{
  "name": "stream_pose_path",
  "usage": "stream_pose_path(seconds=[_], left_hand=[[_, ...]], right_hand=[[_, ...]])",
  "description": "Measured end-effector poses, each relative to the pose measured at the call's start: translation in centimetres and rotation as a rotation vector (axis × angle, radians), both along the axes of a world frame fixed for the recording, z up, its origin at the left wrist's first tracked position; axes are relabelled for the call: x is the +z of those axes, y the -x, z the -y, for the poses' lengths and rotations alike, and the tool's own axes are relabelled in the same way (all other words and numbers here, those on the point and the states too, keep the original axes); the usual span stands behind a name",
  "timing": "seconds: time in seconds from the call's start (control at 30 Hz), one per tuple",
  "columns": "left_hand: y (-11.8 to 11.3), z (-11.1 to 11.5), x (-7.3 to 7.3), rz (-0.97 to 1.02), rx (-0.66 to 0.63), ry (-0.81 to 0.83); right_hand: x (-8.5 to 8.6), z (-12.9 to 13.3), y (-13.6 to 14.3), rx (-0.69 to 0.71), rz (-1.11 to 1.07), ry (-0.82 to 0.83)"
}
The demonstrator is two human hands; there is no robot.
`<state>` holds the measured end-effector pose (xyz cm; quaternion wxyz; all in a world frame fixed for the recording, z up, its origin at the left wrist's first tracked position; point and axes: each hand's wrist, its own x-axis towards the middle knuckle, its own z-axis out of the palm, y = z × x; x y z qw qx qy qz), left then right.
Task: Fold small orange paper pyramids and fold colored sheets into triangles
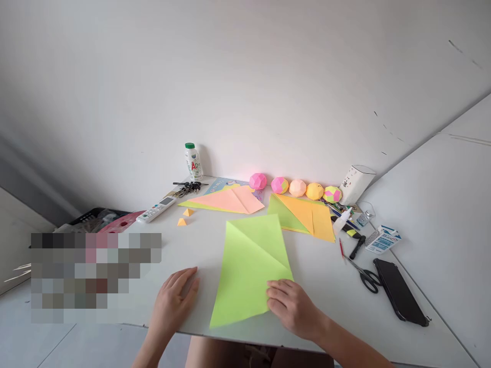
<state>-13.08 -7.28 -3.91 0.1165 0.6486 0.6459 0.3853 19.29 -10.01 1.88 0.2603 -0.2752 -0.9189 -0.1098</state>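
Note:
A light green sheet of paper with a diagonal crease lies in front of me on the white table. My right hand has its fingers closed on the sheet's lower right edge. To the left of the paper, my left hand rests near the table's front edge, fingers stretched out and holding nothing. Behind the sheet are creased pink paper on the left and creased orange paper on the right. Two small orange paper pieces lie at the left.
Several faceted paper balls line the wall. At the left are a remote control, keys and a white bottle. Scissors, a black phone, a glue bottle and a small box lie right.

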Motion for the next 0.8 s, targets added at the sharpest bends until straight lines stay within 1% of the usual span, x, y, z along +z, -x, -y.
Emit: stream_pose_path(seconds=[0.1, 0.17, 0.2, 0.23, 0.27, 0.33, 0.37, 0.4, 0.43, 0.47, 0.5, 0.57, 0.63, 0.7, 0.8], left_hand=[[0.4, -0.4, 0.6, 0.045, -0.054, 0.012], [0.1, -1.6, 1.5, -0.013, -0.166, 0.023], [-0.2, -2.6, 2.0, -0.083, -0.246, 0.022], [-0.8, -3.8, 2.3, -0.201, -0.365, 0.009], [-1.5, -5.2, 2.6, -0.247, -0.43, -0.001], [-3.4, -7.9, 2.8, -0.308, -0.533, -0.009], [-4.5, -9.1, 2.8, -0.333, -0.57, -0.015], [-5.5, -10.1, 2.7, -0.353, -0.587, -0.024], [-6.4, -11.0, 2.7, -0.366, -0.593, -0.036], [-7.1, -11.5, 2.6, -0.373, -0.591, -0.05], [-7.5, -11.9, 2.5, -0.374, -0.591, -0.063], [-7.6, -12.4, 2.4, -0.359, -0.605, -0.083], [-6.8, -12.8, 2.4, -0.321, -0.642, -0.091], [-5.6, -13.5, 2.4, -0.265, -0.691, -0.088], [-4.2, -14.6, 2.4, -0.174, -0.754, -0.067]], right_hand=[[-0.8, 0.7, 0.5, 0.025, 0.014, 0.164], [-1.0, 1.1, 0.7, 0.044, 0.059, 0.265], [-0.8, 1.1, 0.7, 0.062, 0.092, 0.31], [-0.4, 1.0, 0.7, 0.08, 0.124, 0.35], [0.1, 0.8, 0.7, 0.098, 0.151, 0.389], [1.7, -0.4, 0.7, 0.119, 0.178, 0.462], [2.7, -1.5, 0.9, 0.116, 0.176, 0.492], [3.6, -2.8, 1.1, 0.088, 0.172, 0.512], [4.5, -4.3, 1.4, 0.028, 0.181, 0.515], [5.3, -6.1, 1.9, -0.077, 0.211, 0.487], [5.9, -8.1, 2.5, -0.194, 0.259, 0.45], [6.5, -12.5, 4.3, -0.289, 0.276, 0.403], [6.3, -16.8, 6.6, -0.346, 0.3, 0.367], [5.3, -20.6, 9.2, -0.39, 0.337, 0.341], [3.5, -24.9, 12.5, -0.448, 0.395, 0.338]])
